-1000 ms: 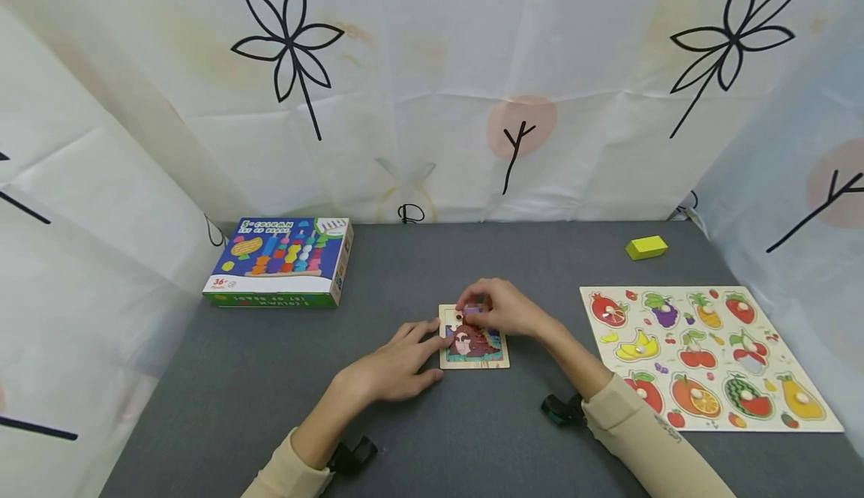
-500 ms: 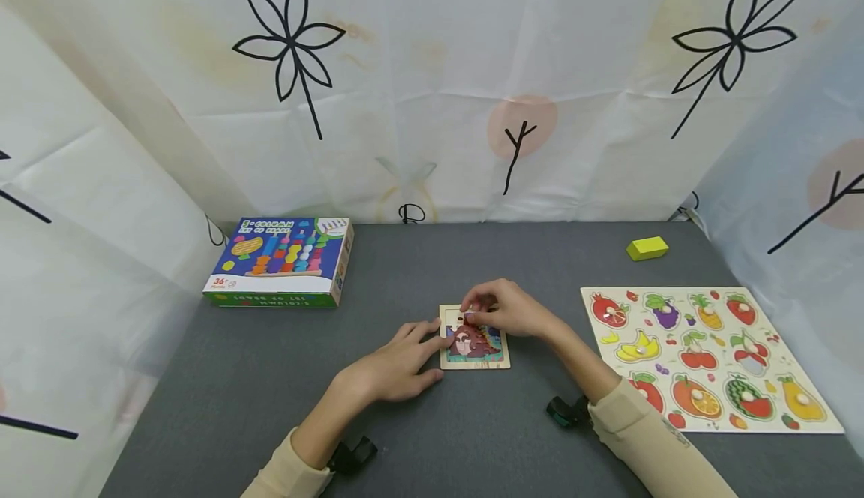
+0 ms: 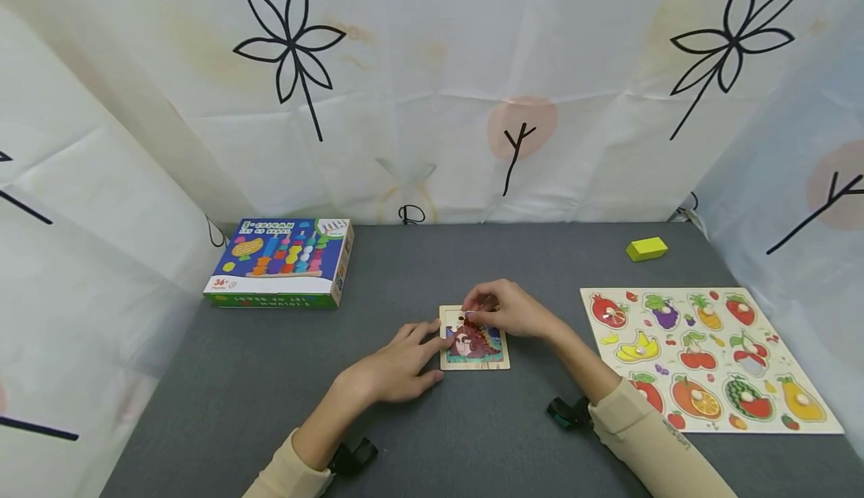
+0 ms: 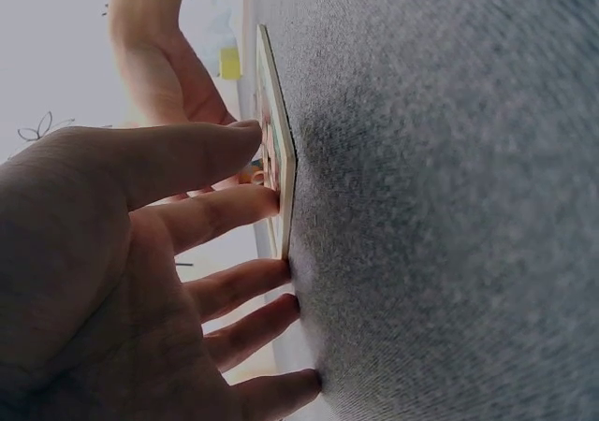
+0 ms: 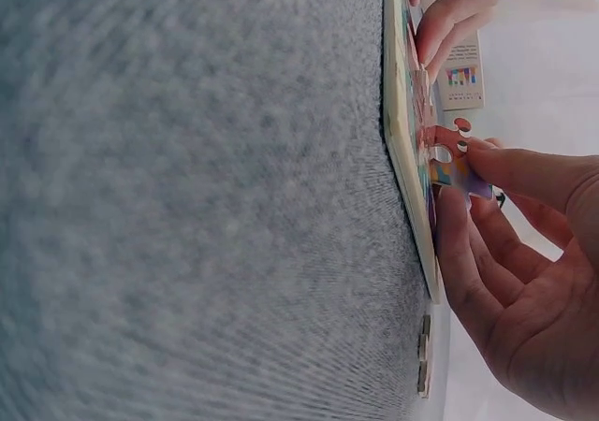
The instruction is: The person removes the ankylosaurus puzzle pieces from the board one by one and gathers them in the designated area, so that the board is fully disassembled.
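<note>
A small wooden jigsaw puzzle in a pale frame (image 3: 475, 366) lies flat on the table between the hands. My left hand (image 3: 398, 367) rests at its left side, fingers mostly straight; in the left wrist view the index fingertip (image 4: 267, 199) touches the puzzle. Over the upper right part, my right hand (image 3: 509, 309) pinches a jigsaw piece (image 5: 459, 170) between thumb and fingers. That piece is orange-red and purple and stands tilted above the picture in the right wrist view. From the head view, the right fingers mostly cover it.
To the right lies a fruit peg board (image 3: 715, 359), partly behind the right forearm. A yellow block (image 3: 646, 249) sits at the back right, a boxed bead toy (image 3: 280, 262) at the back left. Small pale flat pieces (image 5: 425, 355) show beyond the puzzle in the right wrist view.
My right hand has shifted slightly to the right over the puzzle's top, still pinching the jigsaw piece, which has turned partly out of sight. The left hand has stayed in place.
</note>
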Demonstrator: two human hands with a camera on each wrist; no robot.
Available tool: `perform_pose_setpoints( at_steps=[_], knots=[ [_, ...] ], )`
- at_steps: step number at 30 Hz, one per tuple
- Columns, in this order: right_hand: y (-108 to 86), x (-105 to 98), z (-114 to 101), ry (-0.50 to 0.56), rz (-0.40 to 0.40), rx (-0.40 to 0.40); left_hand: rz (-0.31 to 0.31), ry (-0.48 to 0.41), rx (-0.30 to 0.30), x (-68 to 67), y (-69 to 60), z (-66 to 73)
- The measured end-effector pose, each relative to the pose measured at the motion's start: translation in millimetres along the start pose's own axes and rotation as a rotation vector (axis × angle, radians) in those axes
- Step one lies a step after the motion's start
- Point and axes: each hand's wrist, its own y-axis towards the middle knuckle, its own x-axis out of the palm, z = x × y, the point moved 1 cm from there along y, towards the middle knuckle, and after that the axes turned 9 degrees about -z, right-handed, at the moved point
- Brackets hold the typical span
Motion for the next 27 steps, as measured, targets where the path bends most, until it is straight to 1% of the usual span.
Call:
perform_pose_setpoints(
  at_steps=[2,5,8,10,13,15,17,24,27],
  knots=[
    [0.7,0,0,0.001,0.001,-0.002,0.011,0.027,-0.006,0.2,0.3,2.4],
    [1.3,0,1,0.011,0.001,-0.004,0.053,0.088,0.007,3.3,2.9,5.3],
    [1.9,1,2,0.018,-0.003,-0.006,0.107,0.174,0.058,8.6,6.8,10.1],
    [2.2,1,2,0.022,-0.006,-0.006,0.121,0.217,0.106,12.3,10.0,14.3],
    [2.2,1,2,0.017,-0.008,-0.004,0.103,0.235,0.168,16.8,14.2,20.7],
    [2.0,1,1,0.018,-0.008,-0.002,0.080,0.228,0.185,18.6,16.6,23.6],
    [2.1,0,1,0.021,-0.010,0.000,0.062,0.218,0.182,20.0,17.6,25.4],
    [3.1,-2,1,0.038,-0.011,-0.004,0.023,0.165,0.134,20.1,17.6,28.5],
    [4.1,-2,2,0.043,-0.005,0.002,0.010,0.163,0.129,20.6,17.1,29.3]
  ],
)
